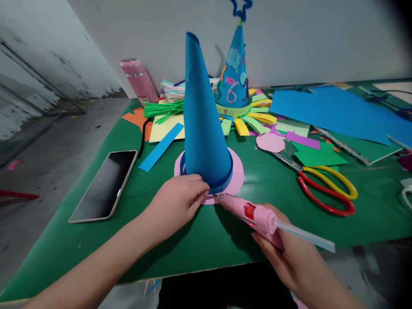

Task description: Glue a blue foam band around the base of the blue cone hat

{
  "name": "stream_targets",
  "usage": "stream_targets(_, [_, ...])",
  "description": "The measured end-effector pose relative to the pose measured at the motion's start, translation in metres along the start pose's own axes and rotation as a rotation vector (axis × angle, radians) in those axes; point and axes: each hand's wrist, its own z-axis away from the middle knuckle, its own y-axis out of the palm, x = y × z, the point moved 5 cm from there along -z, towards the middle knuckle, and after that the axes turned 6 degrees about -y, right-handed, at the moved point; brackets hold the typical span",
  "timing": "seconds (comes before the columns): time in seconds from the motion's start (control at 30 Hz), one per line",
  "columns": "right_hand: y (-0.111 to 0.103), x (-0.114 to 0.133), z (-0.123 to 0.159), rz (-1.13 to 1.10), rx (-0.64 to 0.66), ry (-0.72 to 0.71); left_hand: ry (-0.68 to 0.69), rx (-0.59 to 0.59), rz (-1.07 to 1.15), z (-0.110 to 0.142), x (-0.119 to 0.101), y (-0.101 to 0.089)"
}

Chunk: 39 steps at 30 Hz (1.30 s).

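Note:
A tall blue paper cone [202, 120] stands upright on a pink paper disc [236, 174] on the green table [225, 231]. My left hand [178, 201] is closed, its fingers pinching the near edge of the pink disc at the cone's base. My right hand [286, 253] grips a pink glue gun [254, 212]. The gun's nozzle points left and touches the disc's near edge, right beside my left fingertips. A clear glue stick [305, 237] juts out of the gun's back.
A phone [104, 184] lies at the left. Red and yellow scissors [325, 189] lie at the right. Behind stand a decorated blue cone hat [234, 73], a pink bottle [140, 81], green pipe cleaners [162, 109], a blue sheet [334, 111] and paper scraps.

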Motion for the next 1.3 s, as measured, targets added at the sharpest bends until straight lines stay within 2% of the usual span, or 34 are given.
stream_targets(0.27, [0.009, 0.005, -0.006, 0.039, 0.003, -0.037, 0.000, -0.001, 0.008, 0.000, 0.001, 0.001])
stream_targets(0.4, [0.004, 0.001, -0.002, 0.023, 0.014, -0.014, 0.000, 0.001, -0.002, 0.000, 0.001, 0.001])
stream_targets(0.57, [-0.005, 0.001, 0.003, 0.071, -0.041, -0.038, -0.001, 0.003, -0.001, 0.000, 0.001, 0.001])
stream_targets(0.87, [-0.010, -0.005, 0.007, 0.112, -0.050, -0.003, 0.006, -0.008, -0.010, 0.000, -0.001, -0.001])
stream_targets(1.3, [0.007, 0.002, -0.004, 0.047, 0.023, 0.000, 0.000, 0.002, 0.001, 0.001, -0.001, 0.000])
